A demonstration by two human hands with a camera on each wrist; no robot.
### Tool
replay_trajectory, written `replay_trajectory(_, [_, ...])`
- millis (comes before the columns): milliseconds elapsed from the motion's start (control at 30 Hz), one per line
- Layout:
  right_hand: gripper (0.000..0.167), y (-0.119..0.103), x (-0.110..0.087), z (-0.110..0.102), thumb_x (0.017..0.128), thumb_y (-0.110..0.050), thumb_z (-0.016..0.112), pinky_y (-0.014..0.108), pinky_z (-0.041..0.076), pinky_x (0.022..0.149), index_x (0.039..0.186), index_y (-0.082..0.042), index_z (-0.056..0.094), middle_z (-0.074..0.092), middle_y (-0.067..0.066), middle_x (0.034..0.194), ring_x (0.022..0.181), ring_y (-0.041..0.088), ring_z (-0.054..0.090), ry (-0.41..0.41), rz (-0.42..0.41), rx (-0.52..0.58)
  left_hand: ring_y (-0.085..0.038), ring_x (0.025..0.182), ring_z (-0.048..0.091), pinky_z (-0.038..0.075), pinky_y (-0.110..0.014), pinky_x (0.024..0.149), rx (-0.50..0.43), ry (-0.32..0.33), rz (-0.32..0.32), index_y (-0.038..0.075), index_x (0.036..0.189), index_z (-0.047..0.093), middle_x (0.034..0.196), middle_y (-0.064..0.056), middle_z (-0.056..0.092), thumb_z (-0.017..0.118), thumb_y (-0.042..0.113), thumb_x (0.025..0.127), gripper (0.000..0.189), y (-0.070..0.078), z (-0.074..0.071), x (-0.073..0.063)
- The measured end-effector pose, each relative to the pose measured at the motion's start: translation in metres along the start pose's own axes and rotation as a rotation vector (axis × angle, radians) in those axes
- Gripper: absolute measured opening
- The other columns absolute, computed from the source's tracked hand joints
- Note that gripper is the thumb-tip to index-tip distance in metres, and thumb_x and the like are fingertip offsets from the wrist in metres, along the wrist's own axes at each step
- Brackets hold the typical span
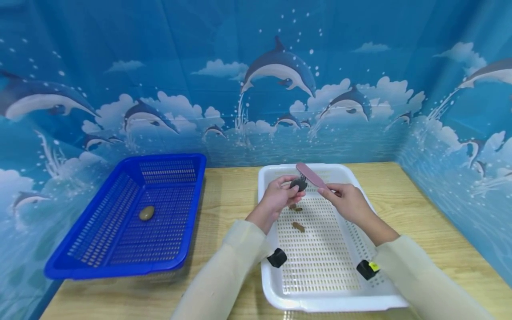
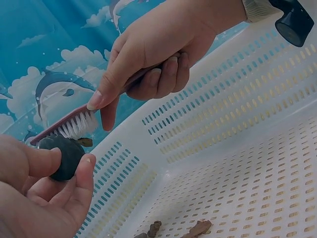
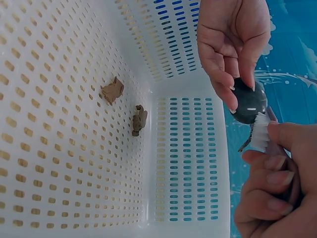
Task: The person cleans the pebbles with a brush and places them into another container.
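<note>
My left hand pinches a dark, smooth stone between thumb and fingers, above the far part of the white basket. My right hand grips the handle of a pink brush, its white bristles against the stone. A small brownish bit clings by the bristles at the stone's edge in the left wrist view. On the white basket's floor lie brown clumps, which look like mud.
To the left stands a blue basket with one tan stone inside. Both baskets rest on a wooden table. A blue curtain printed with dolphins hangs behind and along the sides.
</note>
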State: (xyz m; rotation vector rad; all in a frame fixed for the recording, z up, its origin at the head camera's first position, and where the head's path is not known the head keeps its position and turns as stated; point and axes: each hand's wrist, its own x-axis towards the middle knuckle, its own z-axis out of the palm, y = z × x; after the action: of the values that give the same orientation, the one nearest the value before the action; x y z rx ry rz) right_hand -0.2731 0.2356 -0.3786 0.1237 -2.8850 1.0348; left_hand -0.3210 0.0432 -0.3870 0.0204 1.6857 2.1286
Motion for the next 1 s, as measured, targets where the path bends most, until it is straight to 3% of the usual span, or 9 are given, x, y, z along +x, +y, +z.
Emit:
replay_trajectory(200, [0.055, 0.0004, -0.0005, 0.0009, 0.100, -0.041, 0.053, 0.029, 0.051, 0.062, 0.127, 0.007, 0.059, 0.067, 0.025, 0.113, 0.081, 0.023, 0.062, 0.009, -0.022, 0.005, -0.014, 0.079, 0.070, 0.060, -0.023, 0.073, 0.027, -0.004, -0.028, 0.008, 0.131, 0.057, 0.107, -0.013, 0.070, 0.057, 0.003, 0.097, 0.035, -0.0014, 0.0003, 0.0007])
replay_trajectory(333, [0.052, 0.0014, -0.0006, 0.0026, 0.100, -0.039, 0.055, 0.027, 0.044, 0.051, 0.127, 0.005, 0.061, 0.069, 0.014, 0.082, 0.062, 0.018, 0.054, 0.002, -0.075, 0.042, -0.016, 0.082, 0.071, 0.060, -0.026, 0.077, 0.058, -0.023, -0.047, 0.005, 0.133, 0.055, 0.108, -0.014, 0.070, 0.056, 0.003, 0.098, 0.035, -0.0011, 0.0009, 0.0000])
replay_trajectory(467, [0.045, 0.0016, -0.0013, 0.0045, 0.099, -0.034, 0.058, 0.024, 0.035, 0.044, 0.125, 0.002, 0.063, 0.050, -0.001, 0.058, 0.051, 0.011, 0.038, -0.026, -0.140, 0.083, -0.016, 0.079, 0.070, 0.060, -0.027, 0.077, 0.078, -0.040, -0.042, 0.001, 0.128, 0.057, 0.109, -0.020, 0.068, 0.056, 0.002, 0.097, 0.030, -0.0026, 0.0013, 0.0007])
replay_trajectory(567, [0.041, 0.0019, -0.0018, 0.0051, 0.098, -0.030, 0.060, 0.023, 0.034, 0.044, 0.123, 0.002, 0.065, 0.046, -0.002, 0.056, 0.050, 0.009, 0.037, -0.043, -0.184, 0.093, -0.016, 0.078, 0.070, 0.060, -0.028, 0.077, 0.094, -0.050, -0.030, 0.001, 0.125, 0.060, 0.112, -0.023, 0.067, 0.056, 0.002, 0.097, 0.028, -0.0042, 0.0013, 0.0008])
replay_trajectory(767, [0.038, 0.0021, -0.0017, 0.0049, 0.098, -0.025, 0.061, 0.023, 0.032, 0.042, 0.124, 0.002, 0.064, 0.044, -0.002, 0.056, 0.049, 0.006, 0.032, -0.088, -0.238, 0.120, -0.020, 0.081, 0.071, 0.060, -0.029, 0.077, 0.086, -0.031, -0.004, -0.001, 0.121, 0.061, 0.103, -0.021, 0.069, 0.060, -0.001, 0.094, 0.027, -0.0063, 0.0015, 0.0019])
replay_trajectory(1000, [0.041, 0.0010, -0.0021, 0.0042, 0.099, -0.029, 0.058, 0.023, 0.034, 0.045, 0.126, 0.002, 0.063, 0.047, 0.000, 0.059, 0.052, 0.009, 0.036, -0.063, -0.197, 0.087, -0.015, 0.077, 0.069, 0.061, -0.027, 0.074, 0.085, -0.034, -0.005, 0.000, 0.121, 0.060, 0.113, -0.020, 0.067, 0.059, 0.000, 0.095, 0.026, -0.0052, 0.0013, 0.0025])
